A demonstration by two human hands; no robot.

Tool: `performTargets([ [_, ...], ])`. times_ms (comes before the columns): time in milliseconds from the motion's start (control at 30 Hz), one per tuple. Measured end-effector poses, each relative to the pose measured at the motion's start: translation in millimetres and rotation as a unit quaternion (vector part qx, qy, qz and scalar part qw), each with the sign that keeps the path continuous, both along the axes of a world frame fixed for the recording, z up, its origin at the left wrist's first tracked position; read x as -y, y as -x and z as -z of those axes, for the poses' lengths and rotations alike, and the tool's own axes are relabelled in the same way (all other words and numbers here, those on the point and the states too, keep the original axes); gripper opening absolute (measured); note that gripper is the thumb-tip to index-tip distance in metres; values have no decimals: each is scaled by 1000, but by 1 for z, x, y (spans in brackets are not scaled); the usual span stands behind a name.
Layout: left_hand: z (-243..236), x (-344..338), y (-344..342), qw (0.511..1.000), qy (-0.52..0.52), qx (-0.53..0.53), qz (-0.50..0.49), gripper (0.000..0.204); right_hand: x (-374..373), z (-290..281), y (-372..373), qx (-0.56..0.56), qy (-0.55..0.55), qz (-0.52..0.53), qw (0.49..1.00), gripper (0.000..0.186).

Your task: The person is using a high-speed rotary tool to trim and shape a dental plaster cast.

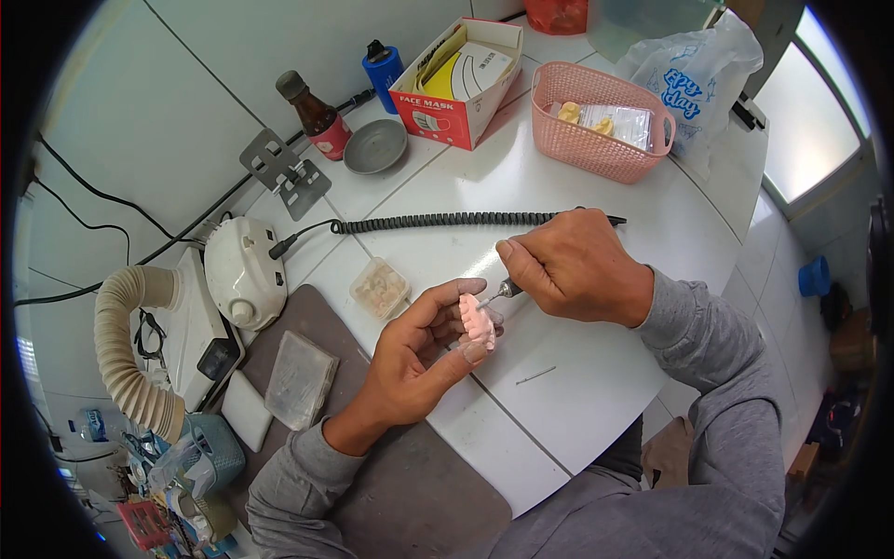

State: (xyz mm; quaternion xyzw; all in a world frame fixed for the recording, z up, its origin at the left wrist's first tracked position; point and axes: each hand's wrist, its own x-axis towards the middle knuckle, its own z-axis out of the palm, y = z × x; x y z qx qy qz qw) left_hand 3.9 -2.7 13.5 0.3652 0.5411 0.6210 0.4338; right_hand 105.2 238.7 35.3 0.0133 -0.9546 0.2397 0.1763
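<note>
Between the fingers and thumb of my left hand (419, 349) is a pink denture piece (477, 323) with a scalloped edge. My right hand (582, 265) grips a rotary handpiece (508, 288), its metal tip touching or very near the upper end of the denture. A black coiled cord (447, 222) runs from behind my right hand to a white control box (245, 272) at the left. Just beyond my left hand sits a small clear box (379, 288) with pale pieces inside. A thin metal bur (535, 375) lies on the white table below my right hand.
A dark mat (410, 484) with a clear flat case (301, 380) lies at left, beside a ribbed hose (130, 345). Farther back stand a brown bottle (317, 116), grey dish (375, 147), mask box (456, 84), pink basket (596, 144) and plastic bag (698, 74).
</note>
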Motion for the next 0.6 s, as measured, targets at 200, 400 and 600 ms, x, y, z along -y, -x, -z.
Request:
performTargets([
  [200,-2,0,0,1000,4,-2,2,63,-1,1,0,-4,-18,4,1000,42],
  [400,1,1,1,1000,-2,1,6,62,0,0,1,-7,-12,5,1000,41],
  [600,0,1,1,1000,1,9,8,62,-2,-1,0,2,-15,-8,1000,43],
])
